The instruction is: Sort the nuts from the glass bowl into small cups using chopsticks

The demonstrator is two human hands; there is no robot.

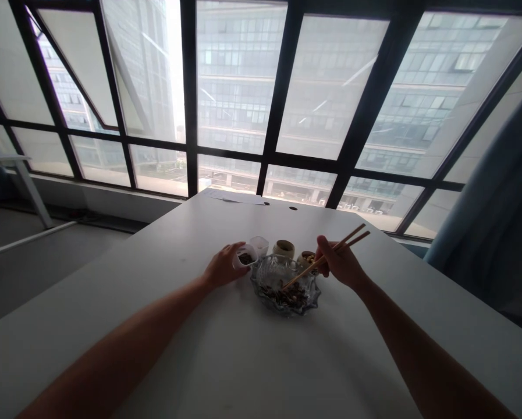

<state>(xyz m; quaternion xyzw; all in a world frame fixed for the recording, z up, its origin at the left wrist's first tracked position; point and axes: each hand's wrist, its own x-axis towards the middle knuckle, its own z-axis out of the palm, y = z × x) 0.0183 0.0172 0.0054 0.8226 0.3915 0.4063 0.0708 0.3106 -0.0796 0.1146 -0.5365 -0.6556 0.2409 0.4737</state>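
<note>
My left hand (221, 266) is closed around a small whitish cup (251, 251) with dark bits inside, tilted beside the glass bowl. In my right hand (337, 262) is a pair of wooden chopsticks (308, 269), their tips down in the bowl. The scalloped clear glass bowl (315, 297) holds a heap of small brown pieces (289, 294), too small to name. Behind it stand a second pale cup (259, 244) and a yellowish round pot (284, 249). Another small pot of light brown pieces (308, 257) is partly hidden by the chopsticks and my right hand.
Everything stands on a white table (182, 349). Papers (234, 196) lie at its far edge, near two dark round spots (293, 208). Tall dark-framed windows rise beyond. A blue curtain (483, 192) hangs at the right, and another white table (7, 157) stands at the left.
</note>
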